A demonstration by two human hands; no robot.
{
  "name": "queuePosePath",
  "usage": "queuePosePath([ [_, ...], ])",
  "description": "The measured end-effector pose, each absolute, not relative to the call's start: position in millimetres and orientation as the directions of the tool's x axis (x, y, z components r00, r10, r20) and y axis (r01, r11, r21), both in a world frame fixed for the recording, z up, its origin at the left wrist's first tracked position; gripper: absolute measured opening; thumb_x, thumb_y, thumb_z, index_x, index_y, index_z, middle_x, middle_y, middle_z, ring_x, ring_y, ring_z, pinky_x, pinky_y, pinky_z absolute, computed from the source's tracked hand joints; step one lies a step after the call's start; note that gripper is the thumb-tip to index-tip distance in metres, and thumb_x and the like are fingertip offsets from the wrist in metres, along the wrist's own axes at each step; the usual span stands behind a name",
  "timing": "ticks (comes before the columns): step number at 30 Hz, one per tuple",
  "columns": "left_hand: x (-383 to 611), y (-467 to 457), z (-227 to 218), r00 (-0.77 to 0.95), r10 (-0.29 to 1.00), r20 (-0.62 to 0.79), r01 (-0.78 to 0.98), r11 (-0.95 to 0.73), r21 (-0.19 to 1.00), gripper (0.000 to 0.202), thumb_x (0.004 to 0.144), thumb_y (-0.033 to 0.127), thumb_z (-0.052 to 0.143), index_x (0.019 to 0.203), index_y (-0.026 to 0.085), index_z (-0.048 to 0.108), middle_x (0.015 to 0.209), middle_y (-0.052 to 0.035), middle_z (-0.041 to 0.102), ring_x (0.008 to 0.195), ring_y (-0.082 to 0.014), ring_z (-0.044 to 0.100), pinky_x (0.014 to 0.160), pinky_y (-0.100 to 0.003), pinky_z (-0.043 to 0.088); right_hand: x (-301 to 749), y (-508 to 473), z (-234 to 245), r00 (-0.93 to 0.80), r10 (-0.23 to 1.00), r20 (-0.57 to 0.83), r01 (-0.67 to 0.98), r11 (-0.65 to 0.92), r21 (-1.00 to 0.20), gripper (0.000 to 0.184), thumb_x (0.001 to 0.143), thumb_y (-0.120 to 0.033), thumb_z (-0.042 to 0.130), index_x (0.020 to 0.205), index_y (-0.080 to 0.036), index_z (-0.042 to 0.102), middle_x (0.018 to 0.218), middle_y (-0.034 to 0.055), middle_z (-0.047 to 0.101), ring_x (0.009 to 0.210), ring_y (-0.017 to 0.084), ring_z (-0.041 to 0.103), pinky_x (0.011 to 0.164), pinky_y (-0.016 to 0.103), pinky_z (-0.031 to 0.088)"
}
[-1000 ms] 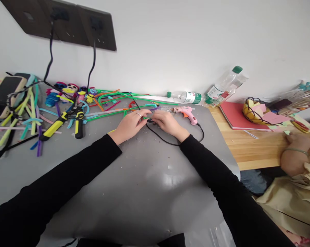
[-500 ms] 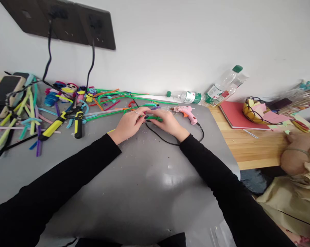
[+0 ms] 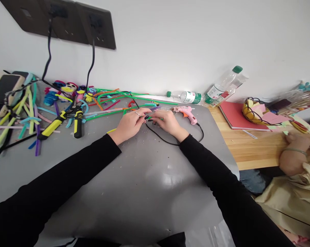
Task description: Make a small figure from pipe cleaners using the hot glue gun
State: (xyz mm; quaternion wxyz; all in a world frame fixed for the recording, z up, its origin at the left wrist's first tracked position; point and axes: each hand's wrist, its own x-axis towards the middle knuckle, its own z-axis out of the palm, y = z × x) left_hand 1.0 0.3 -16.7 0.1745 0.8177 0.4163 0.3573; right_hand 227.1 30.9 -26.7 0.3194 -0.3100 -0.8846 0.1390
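Note:
Over the back of the grey table point(image 3: 144, 206), my left hand point(image 3: 129, 124) and my right hand point(image 3: 170, 125) meet fingertip to fingertip. Both are closed in a pinch on a short green pipe cleaner point(image 3: 152, 118), mostly hidden by the fingers. A yellow strip point(image 3: 111, 131) pokes out beside my left wrist. Right of my right hand lies a pink glue gun point(image 3: 188, 113), its black cord looping beneath my hands. Long green pipe cleaners point(image 3: 103, 115) stretch along the table behind and left of my left hand.
Yellow-and-black pliers point(image 3: 54, 126) lie at left among colourful pipe cleaners point(image 3: 28, 109) and small figures point(image 3: 70, 88). Two plastic bottles point(image 3: 192, 97) point(image 3: 219, 90) are near the wall. At right, another person's hand point(image 3: 295, 151) rests by a wooden table point(image 3: 237, 147) with a red folder point(image 3: 237, 115).
My right fingers have shifted slightly around the green pipe cleaner, and less of it shows now. The other person's hand at right has turned a little. My arms have stayed nearly in place.

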Motion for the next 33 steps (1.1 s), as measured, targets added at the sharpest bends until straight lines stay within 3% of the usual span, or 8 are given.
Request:
queuePosePath([
  [7, -1.9, 2.4, -16.9, 0.362, 0.818, 0.447, 0.548, -0.575, 0.607, 0.034, 0.103, 0.022, 0.04, 0.128, 0.019, 0.062, 0.077, 0.0006, 0.072, 0.071, -0.0167, 0.069, 0.075, -0.027, 0.051, 226.2, 28.5, -22.3, -0.593, 0.652, 0.473, 0.451, 0.756, -0.475, 0.026, 0.109, -0.031, 0.053, 0.12, -0.02, 0.074, 0.106, 0.0081, 0.079, 0.09, 0.019, 0.07, 0.083, 0.03, 0.051],
  [16, -3.4, 4.5, -19.9, 0.376, 0.81, 0.45, 0.563, -0.585, 0.584, 0.035, 0.104, 0.024, 0.037, 0.127, 0.019, 0.062, 0.073, 0.0013, 0.069, 0.067, -0.0168, 0.067, 0.072, -0.027, 0.05, 227.9, 28.3, -21.4, -0.608, 0.651, 0.454, 0.481, 0.757, -0.441, 0.034, 0.112, -0.034, 0.043, 0.098, -0.019, 0.07, 0.073, 0.0027, 0.068, 0.068, 0.017, 0.058, 0.072, 0.027, 0.044],
  [21, -4.5, 5.2, -20.4, 0.395, 0.812, 0.43, 0.631, -0.58, 0.515, 0.036, 0.104, 0.023, 0.038, 0.13, 0.021, 0.063, 0.077, 0.0003, 0.072, 0.073, -0.0188, 0.069, 0.072, -0.028, 0.049, 226.6, 26.5, -19.0, -0.594, 0.673, 0.441, 0.487, 0.736, -0.469, 0.037, 0.112, -0.037, 0.042, 0.091, -0.02, 0.067, 0.069, 0.0015, 0.065, 0.065, 0.016, 0.055, 0.07, 0.027, 0.042],
  [28, -3.6, 6.9, -25.6, 0.358, 0.772, 0.525, 0.636, -0.614, 0.468, 0.029, 0.104, 0.026, 0.048, 0.128, 0.021, 0.064, 0.112, -0.0073, 0.074, 0.073, -0.0166, 0.067, 0.073, -0.029, 0.051, 226.4, 24.9, -16.4, -0.582, 0.682, 0.443, 0.47, 0.727, -0.501, 0.032, 0.111, -0.034, 0.044, 0.095, -0.019, 0.068, 0.069, 0.0008, 0.065, 0.064, 0.015, 0.056, 0.068, 0.025, 0.043],
  [33, -3.8, 5.6, -24.5, 0.352, 0.723, 0.595, 0.613, -0.658, 0.437, 0.025, 0.103, 0.023, 0.05, 0.123, 0.021, 0.064, 0.109, -0.0071, 0.072, 0.07, -0.0158, 0.063, 0.067, -0.028, 0.05, 226.1, 23.6, -15.7, -0.574, 0.692, 0.437, 0.479, 0.717, -0.507, 0.033, 0.11, -0.032, 0.045, 0.089, -0.02, 0.067, 0.069, 0.0008, 0.065, 0.064, 0.015, 0.057, 0.068, 0.026, 0.043],
])
